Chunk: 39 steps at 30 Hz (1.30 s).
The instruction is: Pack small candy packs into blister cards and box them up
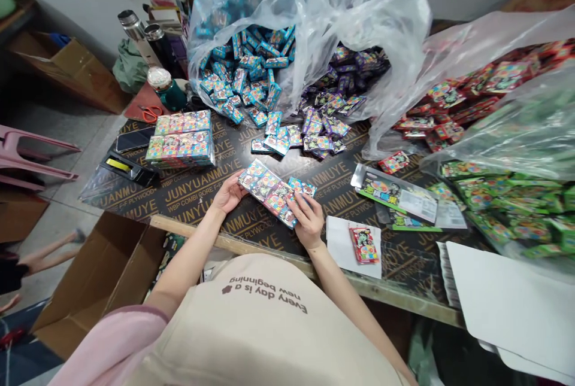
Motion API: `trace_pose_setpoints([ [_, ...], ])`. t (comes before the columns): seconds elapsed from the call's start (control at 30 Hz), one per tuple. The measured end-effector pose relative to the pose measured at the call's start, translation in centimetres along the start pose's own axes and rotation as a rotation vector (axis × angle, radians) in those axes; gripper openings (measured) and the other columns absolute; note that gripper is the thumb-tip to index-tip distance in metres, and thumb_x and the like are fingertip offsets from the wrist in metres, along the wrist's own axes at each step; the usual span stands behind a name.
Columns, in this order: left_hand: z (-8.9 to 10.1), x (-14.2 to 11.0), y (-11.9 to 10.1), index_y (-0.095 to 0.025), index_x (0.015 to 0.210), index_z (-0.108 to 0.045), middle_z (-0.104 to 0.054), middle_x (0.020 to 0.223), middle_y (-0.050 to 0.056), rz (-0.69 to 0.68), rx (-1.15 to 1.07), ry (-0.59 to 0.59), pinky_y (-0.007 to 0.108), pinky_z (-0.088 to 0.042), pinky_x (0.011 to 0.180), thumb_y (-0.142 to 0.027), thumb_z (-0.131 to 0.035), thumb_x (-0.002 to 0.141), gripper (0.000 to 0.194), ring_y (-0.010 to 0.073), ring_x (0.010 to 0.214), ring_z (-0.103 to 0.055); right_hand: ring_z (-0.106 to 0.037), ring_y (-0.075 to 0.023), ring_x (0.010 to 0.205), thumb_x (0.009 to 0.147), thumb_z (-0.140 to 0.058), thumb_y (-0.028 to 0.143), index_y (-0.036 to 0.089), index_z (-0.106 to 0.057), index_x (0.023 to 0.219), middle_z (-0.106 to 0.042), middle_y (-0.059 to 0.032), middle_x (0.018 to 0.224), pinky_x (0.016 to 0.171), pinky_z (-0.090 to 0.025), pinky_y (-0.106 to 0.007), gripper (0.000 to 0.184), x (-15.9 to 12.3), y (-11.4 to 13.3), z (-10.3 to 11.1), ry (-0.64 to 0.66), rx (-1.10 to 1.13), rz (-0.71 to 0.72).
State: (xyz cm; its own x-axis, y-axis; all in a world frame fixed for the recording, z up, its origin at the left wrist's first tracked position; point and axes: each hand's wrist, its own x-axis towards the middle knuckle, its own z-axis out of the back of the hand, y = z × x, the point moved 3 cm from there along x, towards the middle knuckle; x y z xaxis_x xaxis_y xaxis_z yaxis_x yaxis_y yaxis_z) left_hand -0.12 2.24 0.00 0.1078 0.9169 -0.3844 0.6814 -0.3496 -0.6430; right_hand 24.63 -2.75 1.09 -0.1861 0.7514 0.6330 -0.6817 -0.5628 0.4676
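A row of small candy boxes (269, 190), packed side by side as one flat bundle, is held tilted above the table's front part. My left hand (229, 193) is closed on its left end. At the right end, my right hand (309, 217) grips the bundle, and a blue candy box (302, 186) shows beside those fingers. Just beyond lie loose blue candy boxes (277, 140) and purple candy boxes (321, 134). Near my right wrist, a red candy box (363, 245) rests on white card (335, 242). Stacked bundles (180, 138) stand at the left.
Plastic bags of blue (256, 69), purple (359, 66), red (485, 90) and green boxes (507, 200) line the back and right. A tape dispenser (128, 169), phone (135, 139), scissors (150, 113) and flasks (155, 39) are at left. An open carton (96, 278) stands below; printed sleeves (398, 193) lie right.
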Motion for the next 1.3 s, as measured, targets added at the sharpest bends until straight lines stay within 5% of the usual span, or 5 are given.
trace_pose_setpoints([
  [0.83,-0.4,0.1,-0.2,-0.016,0.1,-0.063,-0.071,0.088,0.001,-0.035,0.055,-0.022,0.023,-0.052,0.072,-0.028,-0.064,0.072,0.03,0.0111,0.076,-0.065,-0.056,-0.0225,0.112,0.09,-0.041,0.013,0.026,-0.062,0.122,-0.062,-0.0099,0.125,0.091,-0.048,-0.042,0.04,0.4,0.2,0.1,0.05,0.1,-0.03],
  [0.93,-0.5,-0.1,-0.2,-0.017,0.113,-0.058,-0.068,0.094,0.006,-0.077,0.26,-0.108,0.031,-0.053,0.074,-0.043,-0.062,0.076,0.045,0.0161,0.079,-0.066,-0.062,-0.0206,0.088,0.09,-0.046,0.025,0.021,-0.069,0.107,-0.071,-0.0106,0.101,0.078,-0.05,-0.035,0.028,1.1,0.6,0.6,0.121,0.171,-0.154],
  [1.03,-2.4,-2.0,-1.9,-0.021,0.131,-0.044,-0.059,0.12,0.012,-0.379,0.718,-0.245,0.04,-0.049,0.09,-0.052,-0.065,0.073,0.069,0.0243,0.107,-0.061,-0.049,-0.0125,0.052,0.085,-0.056,0.042,0.015,-0.068,0.078,-0.061,-0.0014,0.059,0.053,-0.041,-0.025,0.03,2.3,1.3,1.8,0.167,0.175,-0.469],
  [1.17,-8.6,-5.7,-3.1,-0.023,0.14,-0.036,-0.038,0.145,0.015,-0.812,1.542,0.145,0.055,-0.015,0.114,-0.06,-0.074,0.061,0.095,0.0345,0.136,-0.032,-0.042,-0.0091,0.047,0.078,-0.063,0.048,0.015,-0.06,0.065,-0.049,0.0039,0.051,0.047,-0.033,-0.022,0.036,4.4,3.3,3.5,0.254,0.346,-0.717],
  [1.3,-11.9,-6.9,-1.4,-0.017,0.147,-0.02,-0.045,0.137,0.017,-0.806,1.8,0.468,0.056,-0.013,0.113,-0.064,-0.071,0.061,0.11,0.0336,0.126,-0.043,-0.048,-0.0105,0.049,0.079,-0.06,0.05,0.016,-0.063,0.077,-0.055,0.0036,0.058,0.047,-0.038,-0.022,0.034,5.5,4.8,4.0,0.318,0.66,-0.804],
])
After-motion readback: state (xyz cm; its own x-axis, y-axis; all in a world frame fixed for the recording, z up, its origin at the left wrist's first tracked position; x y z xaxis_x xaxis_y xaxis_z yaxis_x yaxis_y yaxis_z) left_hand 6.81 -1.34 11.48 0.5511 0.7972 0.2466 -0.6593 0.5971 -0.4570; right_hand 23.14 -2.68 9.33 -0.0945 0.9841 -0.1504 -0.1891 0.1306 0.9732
